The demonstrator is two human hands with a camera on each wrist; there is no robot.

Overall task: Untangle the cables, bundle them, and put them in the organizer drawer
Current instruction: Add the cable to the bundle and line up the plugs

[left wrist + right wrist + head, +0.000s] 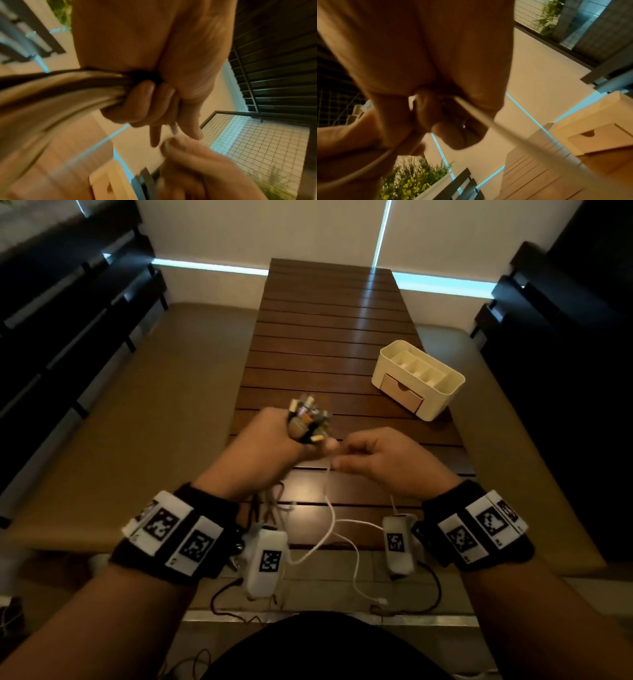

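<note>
Nearest, at 6 o'clock in the head view, the free end of a thin white cable (334,529) hangs in loose curves off the near edge of the dark brown slatted wooden tabletop (325,337), its small white plug dangling lowest. The slack probably hangs free so it can be drawn up without snagging.

Just beyond, at centre, the two hands meet above the tabletop. The left hand (263,446) has its grip curled tight round a thick bunch of dark and pale cables (56,92); the left wrist view shows the strands leaving the fist together, and the head view shows a cluster of mixed plug ends (308,419) sticking up out of the top of the fist at about 12 o'clock from the knuckles. Holding them as one bundle likely keeps the sorted cables from tangling again. The right hand (380,463), just beside at 3 o'clock, pinches the white cable between thumb and fingertips, seemingly feeding it towards the bundle.

Farther off, at 2 o'clock, stands the cream plastic desk organizer with open top compartments (387,361), near the right edge of the tabletop. Its small tan front drawer (400,393) is closed, so the cables are not yet stowed.
</note>
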